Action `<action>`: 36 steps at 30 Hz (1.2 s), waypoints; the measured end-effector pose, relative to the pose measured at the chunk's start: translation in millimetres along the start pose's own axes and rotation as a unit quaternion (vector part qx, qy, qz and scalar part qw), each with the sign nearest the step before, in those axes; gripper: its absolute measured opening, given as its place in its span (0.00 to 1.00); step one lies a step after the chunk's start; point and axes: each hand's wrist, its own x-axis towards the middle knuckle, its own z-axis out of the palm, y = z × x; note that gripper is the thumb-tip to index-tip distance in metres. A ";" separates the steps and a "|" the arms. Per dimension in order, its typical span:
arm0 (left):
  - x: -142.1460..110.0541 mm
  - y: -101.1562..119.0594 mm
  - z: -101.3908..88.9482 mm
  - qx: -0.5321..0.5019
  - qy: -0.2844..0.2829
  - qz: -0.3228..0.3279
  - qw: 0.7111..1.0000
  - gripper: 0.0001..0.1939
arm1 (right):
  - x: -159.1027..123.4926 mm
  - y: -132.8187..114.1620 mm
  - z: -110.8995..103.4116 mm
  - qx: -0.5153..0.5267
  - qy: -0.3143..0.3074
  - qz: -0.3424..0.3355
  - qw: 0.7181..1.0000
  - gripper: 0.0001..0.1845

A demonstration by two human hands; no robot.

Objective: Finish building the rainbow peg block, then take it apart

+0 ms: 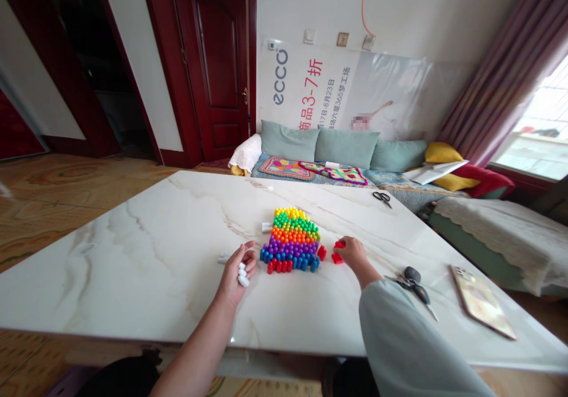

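Note:
Small round-topped plastic pieces [293, 235] stand packed in coloured rows on the marble table: yellow, green, orange, purple, blue and red. Just left of the block, my left hand [236, 271] is turned partly palm up, its fingers curled around several white plastic pieces [242, 274]. To the block's right, my right hand [351, 251] pinches a red piece [339, 245] between thumb and fingers, low over the tabletop. Another red piece [337, 258] lies beneath those fingertips. More red pieces [322, 252] sit between that hand and the block.
White pieces [266, 227] lie at the block's left side. On the right of the table [146, 255] are dark-handled scissors [417, 287] and a phone [481, 299]. Another pair of scissors [382, 198] rests near the far edge. A sofa with cushions [348, 147] stands beyond.

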 end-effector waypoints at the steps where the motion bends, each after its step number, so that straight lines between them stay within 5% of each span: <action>1: 0.0 0.0 -0.2 -0.001 0.000 -0.001 1.000 0.19 | -1.2 -0.5 -1.4 0.001 -0.001 0.000 1.000 0.16; 7: -0.4 0.3 0.0 -0.001 0.002 0.001 1.000 0.19 | -8.7 -11.3 -16.4 0.047 0.060 -0.029 0.997 0.16; 14: -0.2 0.9 0.9 0.003 0.007 0.000 1.000 0.18 | -18.3 -26.9 -20.9 0.034 -0.029 -0.067 0.997 0.11; 36: -0.6 1.5 2.2 0.007 0.018 -0.002 1.000 0.14 | -22.8 -37.4 -17.6 0.005 -0.037 -0.085 0.996 0.18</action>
